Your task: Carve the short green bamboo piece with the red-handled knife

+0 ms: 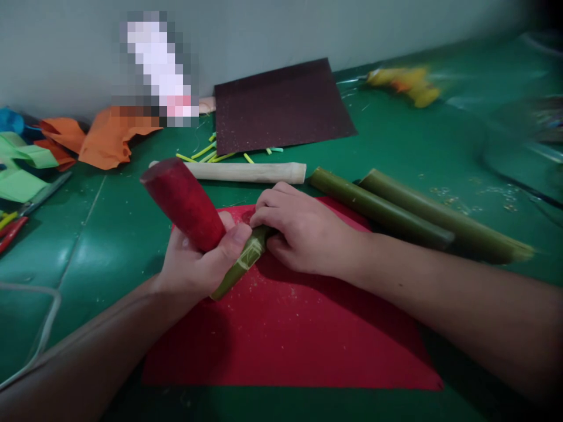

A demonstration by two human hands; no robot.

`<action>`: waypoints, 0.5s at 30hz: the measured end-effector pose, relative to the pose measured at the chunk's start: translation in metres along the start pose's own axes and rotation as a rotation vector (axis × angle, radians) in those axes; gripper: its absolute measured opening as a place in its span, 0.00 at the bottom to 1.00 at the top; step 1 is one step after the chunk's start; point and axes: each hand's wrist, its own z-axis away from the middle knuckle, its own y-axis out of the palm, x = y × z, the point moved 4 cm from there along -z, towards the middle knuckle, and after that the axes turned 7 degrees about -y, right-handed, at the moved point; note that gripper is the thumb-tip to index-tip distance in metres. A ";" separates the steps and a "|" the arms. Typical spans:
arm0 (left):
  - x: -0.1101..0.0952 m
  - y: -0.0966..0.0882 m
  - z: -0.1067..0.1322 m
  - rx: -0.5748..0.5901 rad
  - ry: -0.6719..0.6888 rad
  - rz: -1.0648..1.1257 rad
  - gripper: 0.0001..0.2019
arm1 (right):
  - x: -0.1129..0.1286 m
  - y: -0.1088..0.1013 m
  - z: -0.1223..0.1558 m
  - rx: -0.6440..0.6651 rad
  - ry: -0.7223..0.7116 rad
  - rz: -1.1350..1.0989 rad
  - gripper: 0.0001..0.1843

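My left hand (197, 258) is closed around a red cylinder (182, 202), which tilts up to the left. A short green bamboo piece (246, 261) with a pale-scraped joint runs slantwise beside its thumb; whether the left fingers also grip it is hidden. At this piece's upper end, my right hand (303, 231) has its fingers curled in and closed on it. Both hands are over a red sheet (290, 340) dotted with small pale specks.
Two green bamboo lengths (382, 205) lie to the right. Beyond the hands are a pale peeled stick (250, 173), a dark sheet (281, 108) and a yellow glue gun (404, 84). Orange paper (108, 140), green paper (21, 170) and red-handled scissors (13, 234) are at left on the green table (118, 234).
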 end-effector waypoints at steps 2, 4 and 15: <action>0.000 0.000 0.000 0.010 0.010 0.002 0.19 | 0.000 0.000 0.000 0.001 0.001 -0.001 0.12; 0.000 0.000 0.000 -0.004 -0.003 0.012 0.20 | 0.000 0.000 0.000 0.002 0.000 -0.001 0.12; -0.003 0.002 -0.002 0.003 -0.014 -0.003 0.19 | -0.002 0.001 -0.001 0.025 0.000 -0.023 0.13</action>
